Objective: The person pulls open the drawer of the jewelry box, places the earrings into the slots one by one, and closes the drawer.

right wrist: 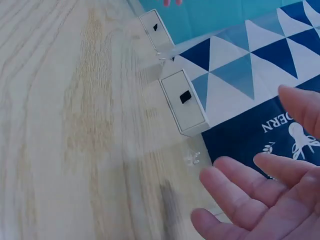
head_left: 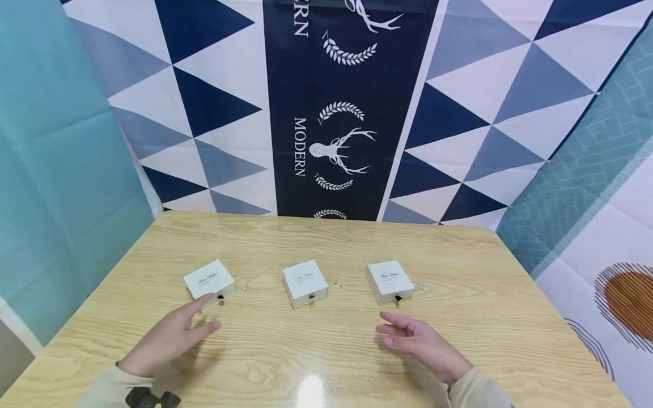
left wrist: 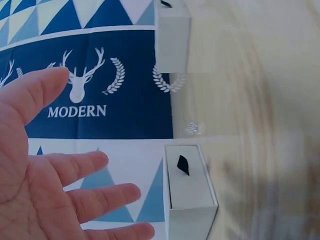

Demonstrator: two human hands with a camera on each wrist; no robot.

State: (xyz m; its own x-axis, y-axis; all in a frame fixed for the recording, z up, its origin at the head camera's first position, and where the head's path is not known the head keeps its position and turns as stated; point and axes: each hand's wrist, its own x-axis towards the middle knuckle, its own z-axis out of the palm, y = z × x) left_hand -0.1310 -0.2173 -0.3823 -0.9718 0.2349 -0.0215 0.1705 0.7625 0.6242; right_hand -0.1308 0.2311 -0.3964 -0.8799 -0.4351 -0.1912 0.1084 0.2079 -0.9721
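Observation:
Three small white gift boxes with "Best Wishes" lettering and black ribbon pull tabs stand in a row: a left box (head_left: 209,281), a middle box (head_left: 305,283) and a right box (head_left: 390,281). My left hand (head_left: 170,339) is held over the table in front of the left box, its index fingertip overlapping that box's front corner in the head view. Nothing is in its spread fingers (left wrist: 107,200). In front of the right box, my right hand (head_left: 419,343) hovers palm inward with relaxed fingers (right wrist: 235,192), holding nothing.
Small shiny clear pieces lie on the wooden table (head_left: 306,243): one piece (head_left: 246,285) right of the left box, another (head_left: 338,284) right of the middle box, a third (head_left: 419,288) by the right box. A patterned cloth (head_left: 224,113) hangs behind the table's far edge.

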